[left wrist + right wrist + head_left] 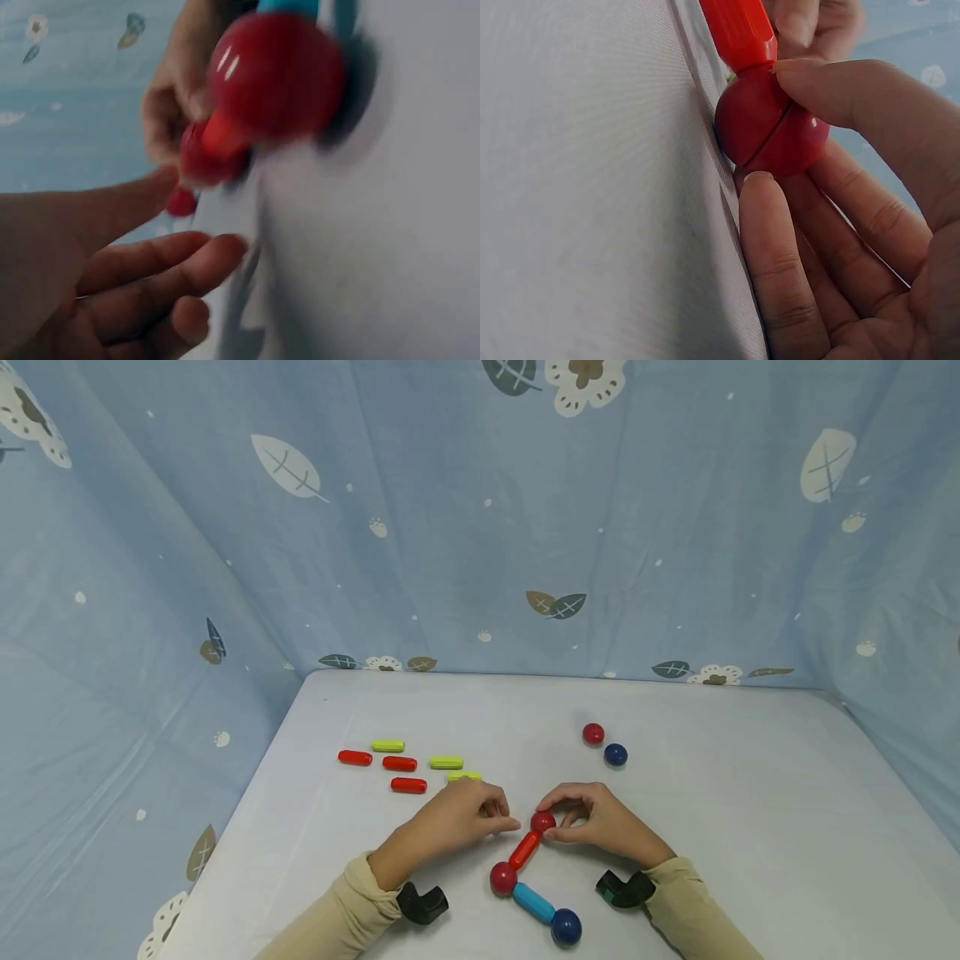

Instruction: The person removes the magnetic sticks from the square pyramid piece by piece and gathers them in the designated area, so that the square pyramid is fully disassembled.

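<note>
On the white table (750,827) lies a chain of pieces: red ball (542,821), red rod (524,850), second red ball (503,878), blue rod (533,902), blue ball (566,927). My right hand (564,827) pinches the far red ball (772,127) between thumb (840,90) and index finger (772,247), at the end of the red rod (739,30). Just left of that ball rests my left hand (498,820), fingers loosely curled and holding nothing. The left wrist view is blurred; it shows the second red ball (277,75) close up and my relaxed fingers (172,262).
Left of the hands lie three red rods (400,763) and three green rods (446,762); one green rod (465,775) is partly under my left hand. A loose red ball (593,733) and blue ball (616,754) sit behind the right hand. Blue patterned cloth (480,527) walls the table.
</note>
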The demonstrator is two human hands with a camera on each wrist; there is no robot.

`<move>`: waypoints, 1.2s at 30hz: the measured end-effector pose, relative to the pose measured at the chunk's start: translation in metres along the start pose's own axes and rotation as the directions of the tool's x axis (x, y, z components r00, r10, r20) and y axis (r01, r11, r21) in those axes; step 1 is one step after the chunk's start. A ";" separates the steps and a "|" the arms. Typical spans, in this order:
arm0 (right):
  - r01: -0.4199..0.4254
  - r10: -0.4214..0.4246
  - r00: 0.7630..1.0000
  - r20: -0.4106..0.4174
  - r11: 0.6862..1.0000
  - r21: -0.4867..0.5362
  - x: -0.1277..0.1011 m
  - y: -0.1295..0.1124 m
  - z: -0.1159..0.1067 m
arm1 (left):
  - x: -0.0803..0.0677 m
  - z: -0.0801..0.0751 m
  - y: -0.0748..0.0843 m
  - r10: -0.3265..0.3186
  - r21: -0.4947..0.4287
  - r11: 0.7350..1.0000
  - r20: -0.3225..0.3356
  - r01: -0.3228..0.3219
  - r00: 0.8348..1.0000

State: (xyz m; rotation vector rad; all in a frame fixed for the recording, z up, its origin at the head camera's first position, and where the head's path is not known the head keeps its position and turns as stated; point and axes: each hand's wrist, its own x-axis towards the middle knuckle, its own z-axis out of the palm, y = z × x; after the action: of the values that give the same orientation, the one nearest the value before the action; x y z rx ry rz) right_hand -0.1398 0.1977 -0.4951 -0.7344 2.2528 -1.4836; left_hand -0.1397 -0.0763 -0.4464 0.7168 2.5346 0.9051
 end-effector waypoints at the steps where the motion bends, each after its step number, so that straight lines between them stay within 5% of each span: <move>1: 0.001 -0.001 1.000 -0.002 1.000 -0.001 0.000 0.001 0.000 | 0.000 0.004 0.002 0.005 -0.023 1.000 0.029 -0.004 1.000; 7: 0.006 -0.006 1.000 -0.021 1.000 0.004 0.000 0.001 0.000 | 0.000 0.017 0.011 0.014 -0.063 0.998 0.105 -0.008 0.994; 22: -0.008 0.008 1.000 -0.030 1.000 -0.007 0.000 -0.001 0.000 | 0.002 0.023 0.007 0.001 -0.172 0.985 0.129 0.021 0.992; 36: -0.028 0.028 0.999 -0.041 1.000 -0.002 0.001 -0.002 0.001 | 0.004 0.023 0.003 0.045 -0.187 0.982 0.126 -0.021 0.991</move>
State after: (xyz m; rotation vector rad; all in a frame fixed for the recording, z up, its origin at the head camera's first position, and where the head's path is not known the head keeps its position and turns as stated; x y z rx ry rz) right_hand -0.1397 0.1960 -0.4933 -0.6769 2.2861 -1.4959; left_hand -0.1314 -0.0613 -0.4618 0.7358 2.2952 1.0538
